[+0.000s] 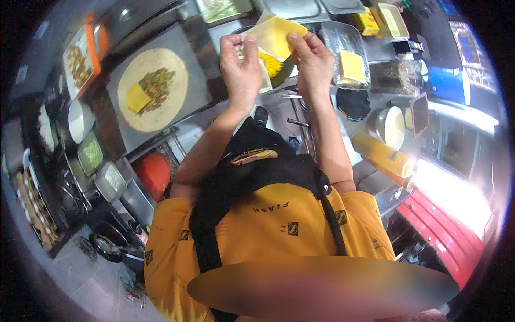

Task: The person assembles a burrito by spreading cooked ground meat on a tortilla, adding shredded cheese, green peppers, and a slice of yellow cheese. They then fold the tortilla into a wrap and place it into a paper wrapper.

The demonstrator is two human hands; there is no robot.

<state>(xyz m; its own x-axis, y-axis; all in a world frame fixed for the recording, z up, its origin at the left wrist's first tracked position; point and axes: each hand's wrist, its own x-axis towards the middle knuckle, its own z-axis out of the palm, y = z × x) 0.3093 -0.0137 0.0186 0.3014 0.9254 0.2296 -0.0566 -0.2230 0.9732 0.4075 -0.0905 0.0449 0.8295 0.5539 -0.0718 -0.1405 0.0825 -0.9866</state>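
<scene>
Over the counter I hold up a yellow cheese slice [289, 36] with clear plastic film [261, 31] coming off its left side. My right hand [315, 64] pinches the slice between thumb and fingers. Closed on the film is my left hand [240, 70]. Below them, a dark bowl of yellow shreds [270, 65] is partly hidden. To the left lies a round flatbread [129, 68] with chopped brown filling [160, 88] and another cheese slice [138, 97] on it. More cheese slices [352, 66] sit on a film-covered tray right of my right hand.
A metal griddle plate [196, 88] lies under the flatbread. An orange-edged tray of browned pieces [79, 59] stands at far left, near a white bowl [80, 121] and tubs of shredded greens [90, 154]. Yellow squeeze bottles [382, 153] and a metal bowl [393, 127] stand at right.
</scene>
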